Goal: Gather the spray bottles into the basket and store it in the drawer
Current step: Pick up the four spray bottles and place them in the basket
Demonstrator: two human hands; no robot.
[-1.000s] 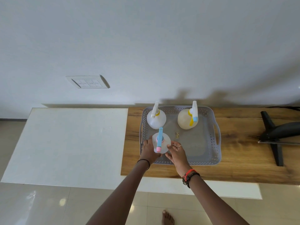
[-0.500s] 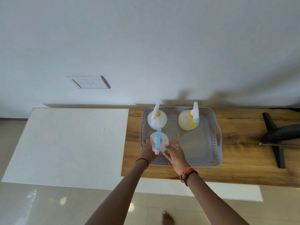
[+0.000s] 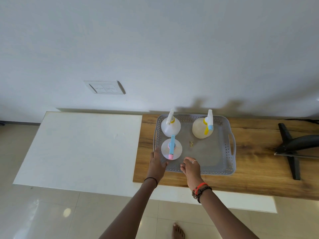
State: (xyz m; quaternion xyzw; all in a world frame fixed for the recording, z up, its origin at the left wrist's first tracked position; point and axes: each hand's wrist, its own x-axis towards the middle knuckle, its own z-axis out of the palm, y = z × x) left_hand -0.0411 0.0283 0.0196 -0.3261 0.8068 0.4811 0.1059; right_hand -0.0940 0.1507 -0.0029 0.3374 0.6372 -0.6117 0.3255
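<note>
A grey perforated basket (image 3: pixel 222 152) sits on the wooden top and holds three round spray bottles. One with a blue and pink nozzle (image 3: pixel 171 149) stands at the near left. A white-nozzled bottle (image 3: pixel 170 126) stands at the far left, and a yellowish one with a blue tip (image 3: pixel 202 128) at the far right. My left hand (image 3: pixel 157 163) rests at the basket's near left corner, just below the blue-nozzled bottle, fingers apart. My right hand (image 3: pixel 190 167) hovers over the basket's front rim, loosely curled, holding nothing.
The wooden top (image 3: pixel 259 173) lies over a white counter (image 3: pixel 82 149) against a white wall with a switch plate (image 3: pixel 105 87). A black stand (image 3: pixel 291 149) lies at the right end of the wood. A bare foot (image 3: pixel 178 231) shows on the tiled floor.
Both hands have let go of the blue-nozzled bottle, which now stands in the basket's near left. The hands have drawn back toward the front rim.
</note>
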